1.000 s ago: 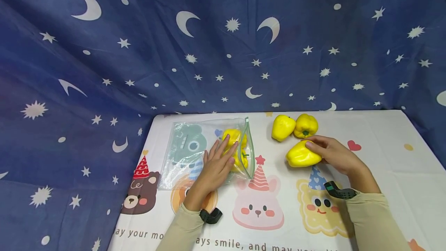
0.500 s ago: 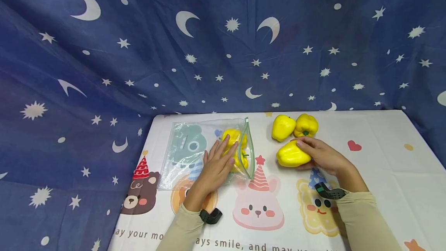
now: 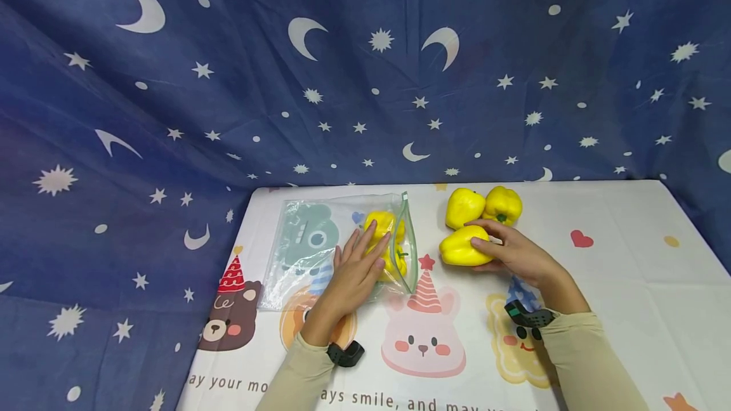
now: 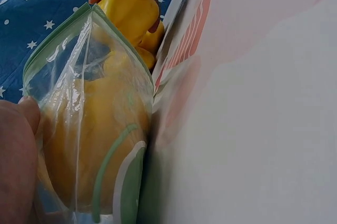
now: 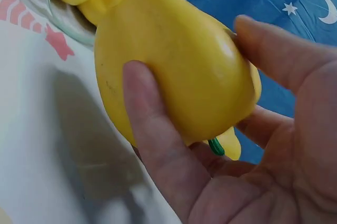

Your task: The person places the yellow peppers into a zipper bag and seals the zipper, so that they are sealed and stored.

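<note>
In the head view a clear zip bag (image 3: 311, 246) with a green-edged mouth lies flat, its mouth facing right. Yellow bell peppers (image 3: 381, 222) are inside it near the mouth. My left hand (image 3: 355, 271) rests on the bag over them, fingers spread and straight. To the right, my right hand (image 3: 520, 257) grips another yellow bell pepper (image 3: 464, 246), thumb on one side and fingers round the other. The right wrist view shows this held pepper (image 5: 174, 60) above the table, with its shadow below. The left wrist view has it (image 4: 129, 10) just beyond the bag's mouth (image 4: 92, 10).
Two more yellow bell peppers, one (image 3: 464, 207) beside the other (image 3: 502, 205), sit behind my right hand. A white tablecloth (image 3: 622, 309) with cartoon prints covers the table. A dark blue curtain (image 3: 365, 68) with moons and stars hangs behind and at the left.
My right hand has moved left with the bell pepper, bringing it closer to the bag's mouth. The left hand and the bag have stayed in place.
</note>
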{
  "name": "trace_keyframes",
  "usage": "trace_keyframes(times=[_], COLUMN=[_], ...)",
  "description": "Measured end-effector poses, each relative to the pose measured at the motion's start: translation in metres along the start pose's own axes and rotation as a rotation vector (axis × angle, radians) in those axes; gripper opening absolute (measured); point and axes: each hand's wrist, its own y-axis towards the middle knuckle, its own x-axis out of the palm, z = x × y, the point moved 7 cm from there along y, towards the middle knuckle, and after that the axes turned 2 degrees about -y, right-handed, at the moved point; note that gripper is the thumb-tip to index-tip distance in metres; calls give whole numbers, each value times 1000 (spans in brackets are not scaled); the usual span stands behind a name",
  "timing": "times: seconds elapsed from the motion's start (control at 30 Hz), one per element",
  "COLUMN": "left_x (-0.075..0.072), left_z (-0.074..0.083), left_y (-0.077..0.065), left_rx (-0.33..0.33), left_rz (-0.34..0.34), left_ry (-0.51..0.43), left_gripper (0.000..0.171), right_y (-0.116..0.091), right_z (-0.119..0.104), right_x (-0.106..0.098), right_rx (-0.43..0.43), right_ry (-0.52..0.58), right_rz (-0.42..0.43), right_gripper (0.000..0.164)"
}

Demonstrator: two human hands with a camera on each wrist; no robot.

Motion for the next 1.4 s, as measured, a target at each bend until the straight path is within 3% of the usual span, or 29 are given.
trace_keyframes(times=[0.23, 0.4, 0.6, 0.93, 1.4], left_x=[0, 0, 0, 1, 1], left_z=[0, -1, 0, -2, -1], left_y=[0, 0, 0, -1, 0], left_rx=[-3, -14, -11, -15, -8], left_rz=[-6, -18, -11, -20, -11], left_ry=[2, 5, 3, 4, 5], left_gripper=[50, 49, 49, 49, 49], right_y=[5, 9, 15, 22, 22], right_z=[-3, 1, 3, 1, 6], right_x=[14, 19, 25, 39, 50], right_rx=[-25, 6, 37, 24, 31], right_ry=[54, 63, -13, -42, 78], right_rz=[-77, -35, 9, 56, -10], right_gripper=[66, 66, 73, 69, 68])
